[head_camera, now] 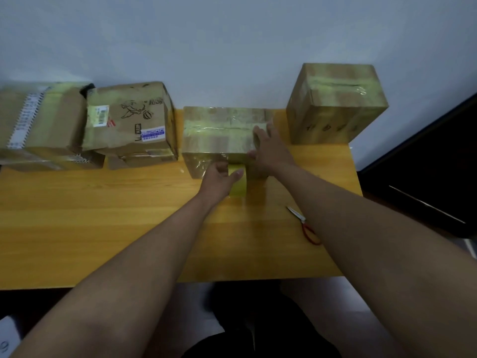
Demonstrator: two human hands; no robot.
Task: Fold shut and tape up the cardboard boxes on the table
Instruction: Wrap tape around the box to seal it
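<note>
Two hands work at the middle box [222, 133], which sits just above the frame's centre on the wooden table [103, 215], its flaps already folded down and a strip of tape shining along the top seam. The right hand [268, 148] lies over the box's right top edge with fingers spread and mostly straight — probably pressing the tape flat and keeping the box from sliding. The left hand [222, 177], at the box's front face, has its fingers curled around a yellowish tape roll [238, 183], apparently pulling the strip down over the front so the seam is wrapped past the edge.

Scissors [304, 224] with red handles lie on the table at right of centre, close to the right forearm, likely kept near for cutting the strip.

A taped box [335, 104] stands at upper right. At left, a printed box [129, 120] and a barcode-taped box [38, 120] rest on others — whether these are sealed, I cannot tell.
</note>
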